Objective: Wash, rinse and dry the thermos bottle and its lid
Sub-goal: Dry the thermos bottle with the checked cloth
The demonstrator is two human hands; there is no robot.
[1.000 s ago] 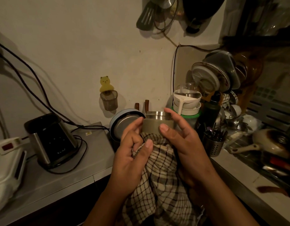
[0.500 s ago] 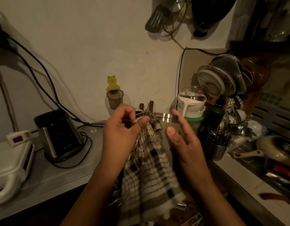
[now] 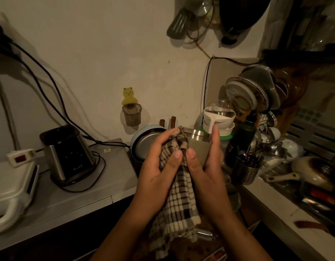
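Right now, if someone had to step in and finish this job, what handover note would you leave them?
Left hand: presses the checked cloth against the side of the thermos bottle, gripping the cloth.
Right hand: holds the bottle, thumb in front, fingers round the far side.
Bottle is held over the gap between the counters, mouth open, no lid on it; I cannot pick out the lid.
Done: drying is under way, so washing and rinsing appear finished.
Left: finish drying the bottle, then find and dry the lid.

light: dim, warm yellow | shadows: cables (image 3: 40, 72) cast long soft ones on wall (image 3: 97, 44) | blur: sink (image 3: 304, 185) side smeared, murky | edges: wide-angle bending, dark corners
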